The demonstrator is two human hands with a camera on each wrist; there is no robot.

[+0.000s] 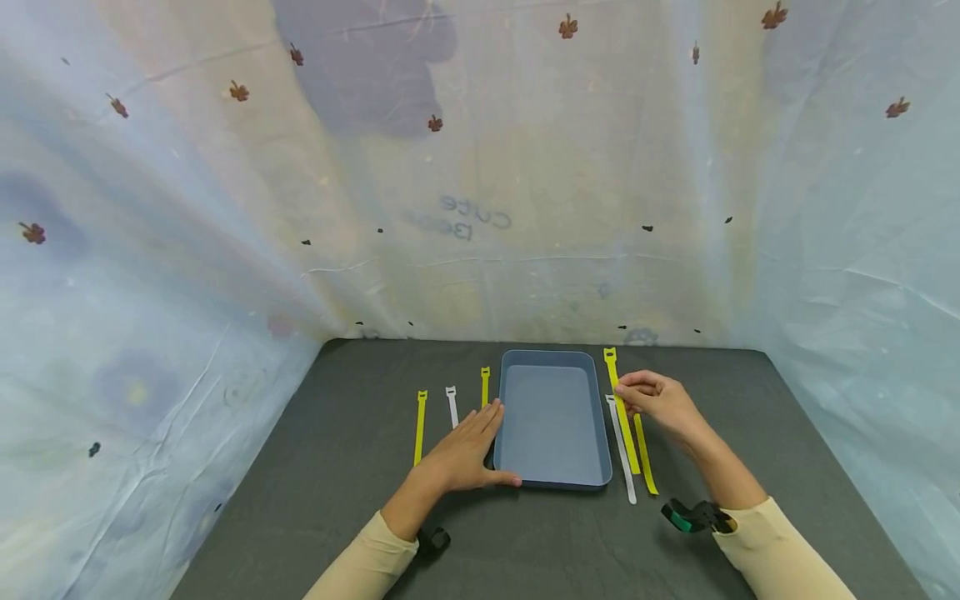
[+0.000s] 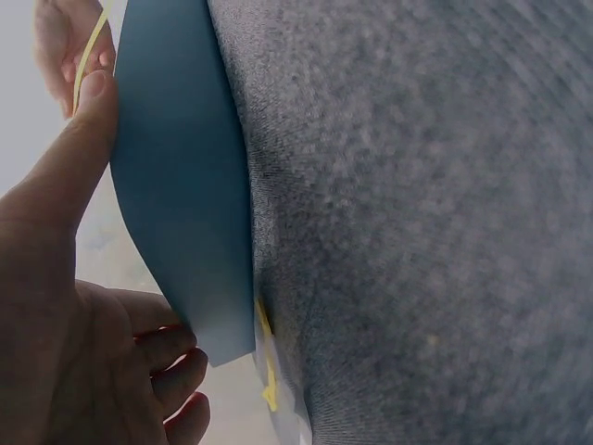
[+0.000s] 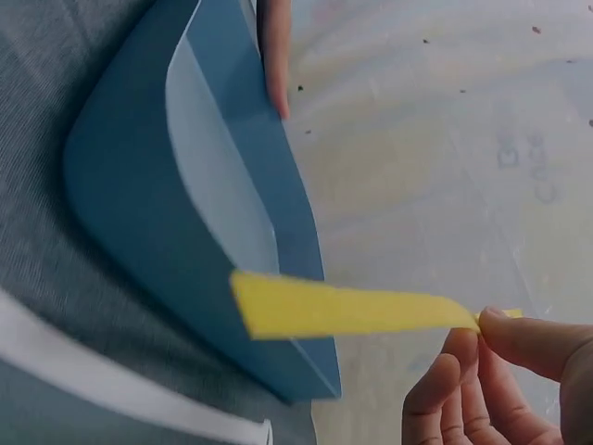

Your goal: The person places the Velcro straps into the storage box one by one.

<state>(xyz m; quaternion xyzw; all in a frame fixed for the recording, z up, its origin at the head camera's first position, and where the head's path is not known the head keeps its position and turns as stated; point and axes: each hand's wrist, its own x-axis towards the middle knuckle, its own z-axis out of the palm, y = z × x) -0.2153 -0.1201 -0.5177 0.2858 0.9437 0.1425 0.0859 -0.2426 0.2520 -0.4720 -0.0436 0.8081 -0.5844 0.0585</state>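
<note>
Beside the right wall of the blue-grey tray (image 1: 553,417), over the dark desk (image 1: 570,542): pinching the held yellow strap (image 1: 622,421) btwn thumb + fingertips of R hand (image 1: 658,407). Resting L hand (image 1: 465,450) along left side of tray, fingers fairly straight, thumb by near-left corner; touching, prob. to steady it, not clutching. To do this well, at a guess: pinch lightly, lift clear of white strap (image 1: 622,458) + other yellow strap (image 1: 646,458), both just beside, so as not to drag either; mind the long tail, likely to flex or snag on the rim; press w/ L hand only enough to stop tray sliding. Rel. to R grip: caught partway along, nearer the slotted end, w/ slot away past the fingers, tail back toward near side of desk. Can't tell re contact btwn tail + desk.
</note>
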